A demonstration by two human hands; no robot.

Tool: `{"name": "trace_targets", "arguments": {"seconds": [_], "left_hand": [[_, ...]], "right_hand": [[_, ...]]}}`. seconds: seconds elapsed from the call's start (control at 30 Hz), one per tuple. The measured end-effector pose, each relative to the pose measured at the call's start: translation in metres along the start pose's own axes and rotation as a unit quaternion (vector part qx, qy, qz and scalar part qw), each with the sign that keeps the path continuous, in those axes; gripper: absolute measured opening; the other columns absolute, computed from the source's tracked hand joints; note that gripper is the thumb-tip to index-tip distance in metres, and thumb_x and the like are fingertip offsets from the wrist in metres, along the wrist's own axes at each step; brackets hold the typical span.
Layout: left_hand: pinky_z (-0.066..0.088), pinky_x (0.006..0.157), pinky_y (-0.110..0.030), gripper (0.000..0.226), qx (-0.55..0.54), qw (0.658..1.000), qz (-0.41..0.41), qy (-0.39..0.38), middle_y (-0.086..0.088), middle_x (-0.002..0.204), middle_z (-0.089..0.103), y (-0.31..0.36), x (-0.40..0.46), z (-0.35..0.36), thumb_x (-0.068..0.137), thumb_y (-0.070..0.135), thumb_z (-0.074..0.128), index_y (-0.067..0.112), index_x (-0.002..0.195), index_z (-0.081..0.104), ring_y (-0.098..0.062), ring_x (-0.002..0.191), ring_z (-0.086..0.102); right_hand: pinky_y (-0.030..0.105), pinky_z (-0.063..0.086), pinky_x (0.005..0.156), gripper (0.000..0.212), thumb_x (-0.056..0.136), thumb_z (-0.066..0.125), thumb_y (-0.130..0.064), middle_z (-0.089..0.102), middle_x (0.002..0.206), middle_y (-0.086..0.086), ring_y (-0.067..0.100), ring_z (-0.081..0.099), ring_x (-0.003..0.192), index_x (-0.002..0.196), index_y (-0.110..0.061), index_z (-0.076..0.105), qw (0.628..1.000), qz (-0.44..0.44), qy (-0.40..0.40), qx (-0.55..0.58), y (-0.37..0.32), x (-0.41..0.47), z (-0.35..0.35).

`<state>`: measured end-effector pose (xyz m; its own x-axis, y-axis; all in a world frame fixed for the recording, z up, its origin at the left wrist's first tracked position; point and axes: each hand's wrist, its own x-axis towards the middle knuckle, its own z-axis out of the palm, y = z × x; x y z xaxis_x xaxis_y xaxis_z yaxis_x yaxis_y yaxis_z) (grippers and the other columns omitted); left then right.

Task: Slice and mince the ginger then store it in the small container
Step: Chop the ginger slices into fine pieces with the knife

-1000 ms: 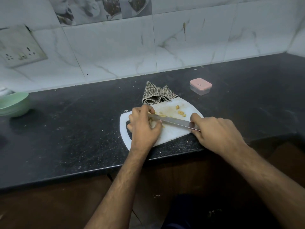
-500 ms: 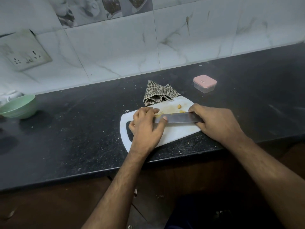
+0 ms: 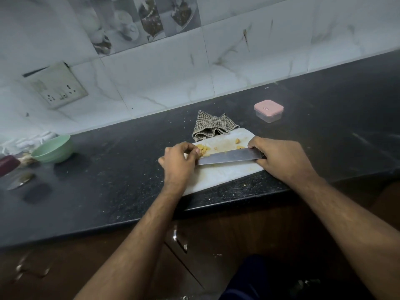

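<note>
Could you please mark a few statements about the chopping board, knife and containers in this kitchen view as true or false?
1. The right hand grips the knife. True.
2. The small container is open. False: its pink lid is on.
3. The ginger lies on the cutting board. True.
4. The checked cloth covers the green bowl. False: the cloth lies at the board's far edge, well apart from the bowl.

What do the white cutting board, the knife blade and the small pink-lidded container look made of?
White cutting board: likely plastic; matte, smooth, yellow-stained.
Knife blade: metal, probably steel; flat grey with a dull sheen.
Small pink-lidded container: seemingly plastic; see-through box under an opaque matte pink lid, which is on.
</note>
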<state>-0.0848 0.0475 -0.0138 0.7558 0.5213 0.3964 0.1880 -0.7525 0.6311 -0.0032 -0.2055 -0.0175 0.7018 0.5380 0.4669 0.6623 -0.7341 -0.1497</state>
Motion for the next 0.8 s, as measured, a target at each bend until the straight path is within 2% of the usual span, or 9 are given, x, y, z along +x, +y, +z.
{"name": "trace_targets", "arguments": {"seconds": [0.13, 0.33, 0.43, 0.53, 0.6, 0.7, 0.8], "left_hand": [[0.021, 0.09, -0.037, 0.012, 0.0, 1.0, 0.014, -0.006, 0.022, 0.084, 0.069, -0.004, 0.01, -0.006, 0.096, 0.034, 0.069, 0.034, 0.085, 0.073, -0.014, 0.109, 0.058], [0.018, 0.088, -0.035, 0.013, -0.022, 0.999, 0.0, 0.038, 0.022, 0.096, 0.071, -0.011, 0.012, 0.0, 0.098, 0.028, 0.067, 0.035, 0.089, 0.073, -0.011, 0.109, 0.059], [0.013, 0.08, -0.029, 0.012, -0.025, 0.997, -0.002, 0.075, 0.021, 0.095, 0.071, -0.009, 0.009, 0.0, 0.099, 0.028, 0.066, 0.033, 0.092, 0.074, -0.009, 0.107, 0.06], [0.016, 0.084, -0.03, 0.008, -0.022, 0.994, 0.025, 0.1, 0.02, 0.095, 0.071, -0.007, 0.011, -0.003, 0.098, 0.027, 0.069, 0.032, 0.094, 0.074, -0.003, 0.098, 0.062], [0.018, 0.087, -0.032, 0.006, -0.006, 0.995, 0.043, 0.093, 0.02, 0.096, 0.072, -0.008, 0.01, -0.001, 0.096, 0.026, 0.07, 0.03, 0.096, 0.074, -0.002, 0.098, 0.062], [0.018, 0.089, -0.032, 0.005, -0.015, 0.997, 0.026, 0.064, 0.018, 0.098, 0.07, -0.011, 0.006, 0.005, 0.095, 0.029, 0.071, 0.03, 0.099, 0.072, -0.005, 0.105, 0.06], [0.018, 0.09, -0.033, 0.015, -0.034, 0.998, 0.026, 0.054, 0.02, 0.099, 0.067, -0.013, 0.004, 0.007, 0.095, 0.035, 0.071, 0.031, 0.109, 0.067, -0.007, 0.112, 0.055]], "right_hand": [[0.034, 0.05, 0.065, 0.022, 0.088, 0.067, -0.029, 0.065, 0.09, -0.01, 0.016, 0.063, 0.08, 0.107, -0.032, 0.056, 1.0, 0.01, -0.004, 0.007, -0.002, -0.001, -0.004], [0.033, 0.05, 0.061, 0.019, 0.09, 0.063, -0.029, 0.063, 0.093, -0.008, 0.02, 0.065, 0.082, 0.108, -0.028, 0.055, 0.997, 0.042, 0.029, -0.052, -0.001, -0.004, -0.005], [0.034, 0.052, 0.059, 0.011, 0.096, 0.054, -0.023, 0.061, 0.09, -0.006, 0.023, 0.064, 0.075, 0.106, -0.027, 0.051, 0.995, 0.062, 0.027, -0.077, -0.001, 0.001, -0.003], [0.033, 0.052, 0.057, 0.01, 0.097, 0.053, -0.02, 0.058, 0.087, -0.006, 0.023, 0.064, 0.07, 0.105, -0.026, 0.049, 0.994, 0.07, 0.021, -0.087, -0.001, 0.005, -0.001], [0.033, 0.051, 0.056, 0.012, 0.096, 0.053, -0.019, 0.058, 0.087, -0.005, 0.023, 0.064, 0.071, 0.105, -0.025, 0.048, 0.993, 0.073, 0.015, -0.091, 0.0, 0.006, 0.001], [0.03, 0.048, 0.054, 0.013, 0.095, 0.056, -0.02, 0.058, 0.087, -0.006, 0.022, 0.064, 0.073, 0.105, -0.025, 0.049, 0.993, 0.07, 0.021, -0.096, 0.002, 0.005, 0.003], [0.03, 0.043, 0.055, 0.018, 0.092, 0.059, -0.022, 0.06, 0.087, -0.008, 0.018, 0.062, 0.074, 0.106, -0.028, 0.052, 0.993, 0.043, 0.021, -0.105, 0.001, 0.005, 0.003]]}}
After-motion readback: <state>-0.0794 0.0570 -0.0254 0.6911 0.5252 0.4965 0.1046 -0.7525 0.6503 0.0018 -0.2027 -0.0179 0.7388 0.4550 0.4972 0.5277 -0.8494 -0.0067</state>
